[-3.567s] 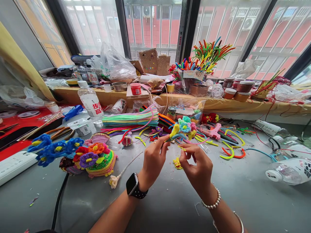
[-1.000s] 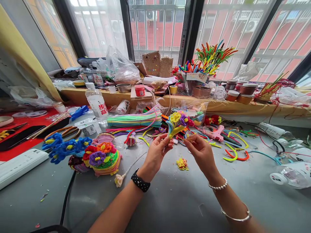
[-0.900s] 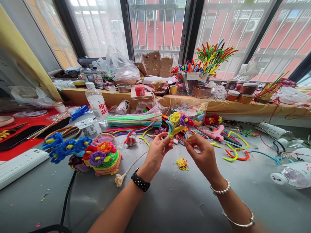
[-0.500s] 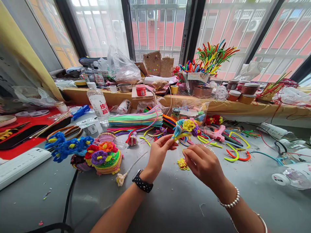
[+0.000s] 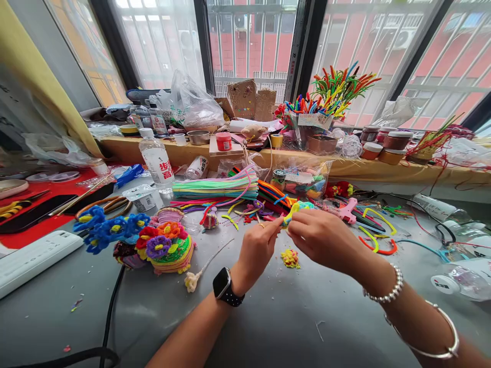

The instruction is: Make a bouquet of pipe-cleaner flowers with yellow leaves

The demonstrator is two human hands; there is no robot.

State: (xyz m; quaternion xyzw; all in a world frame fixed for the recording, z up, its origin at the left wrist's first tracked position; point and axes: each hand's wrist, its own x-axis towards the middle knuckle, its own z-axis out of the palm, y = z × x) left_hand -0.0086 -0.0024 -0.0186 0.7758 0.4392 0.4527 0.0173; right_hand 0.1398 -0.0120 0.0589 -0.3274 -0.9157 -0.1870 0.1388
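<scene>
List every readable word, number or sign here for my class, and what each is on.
"步高" (best reading), red: upright bottle.
"8", red: clear bottle on the sill.
Too small or blurred: plastic bag, lying bottles, white card, red pot, window frame.

On the upright bottle (image 5: pixel 156 159) before me I can read 2 large red characters, 步高. Just right of it, the tipped bottle (image 5: pixel 197 167) carries sideways characters; I make out 开水. Behind the upright bottle, a clear bottle (image 5: pixel 158 122) bears a red mark that looks to me like 8. Far right of the upright bottle, the card (image 5: pixel 315 120), white cap (image 5: pixel 443 284) and window frame (image 5: pixel 304 51) carry marks too small for me to read.
</scene>
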